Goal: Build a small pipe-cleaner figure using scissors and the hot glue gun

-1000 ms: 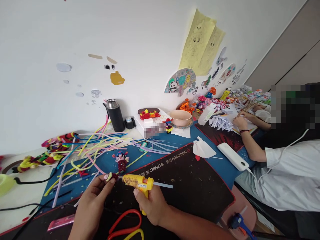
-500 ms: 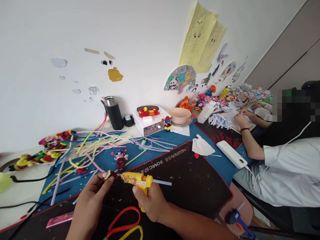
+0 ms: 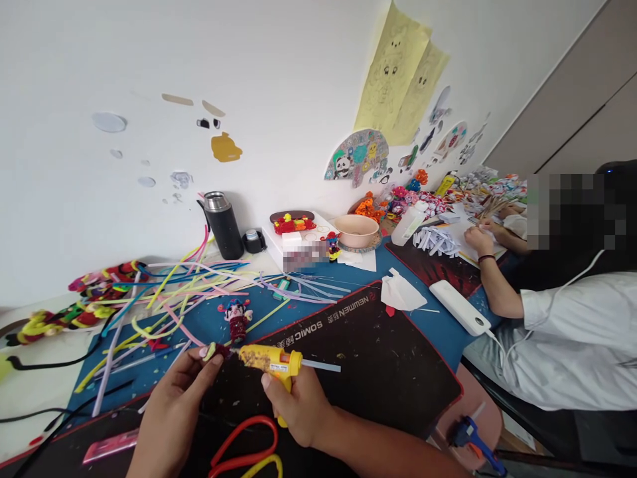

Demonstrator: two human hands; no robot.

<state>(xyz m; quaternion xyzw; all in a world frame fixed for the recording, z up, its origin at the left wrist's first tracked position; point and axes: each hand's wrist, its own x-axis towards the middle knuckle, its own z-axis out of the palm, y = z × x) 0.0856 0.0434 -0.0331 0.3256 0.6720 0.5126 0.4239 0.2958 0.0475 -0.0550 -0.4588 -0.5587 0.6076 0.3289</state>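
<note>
My right hand (image 3: 301, 405) is wrapped around the handle of a yellow glue gun (image 3: 266, 362), a pale glue stick (image 3: 321, 366) jutting from its back. Its nozzle points left and meets, or nearly meets, a small dark red fuzzy piece with pale green and pink parts (image 3: 211, 352). My left hand (image 3: 182, 392) pinches that piece between thumb and fingers. Just behind it stands a little doll (image 3: 235, 318) with a dark red body, white face and blue-red headdress. Below my hands lie scissors (image 3: 246, 445) with red and yellow handles, their blades out of sight.
Pipe cleaners (image 3: 164, 292) are strewn at left near finished dolls (image 3: 107, 275). A black thermos (image 3: 223, 226), white box (image 3: 293, 242) and pink bowl (image 3: 355, 231) line the wall. At right sit a white power bank (image 3: 458, 305) and a co-worker (image 3: 562, 332). A blue glue gun (image 3: 475, 441) rests lower right.
The view has shifted slightly. My hands keep nearly the same pose, with the glue gun's nozzle still at the small fuzzy piece.
</note>
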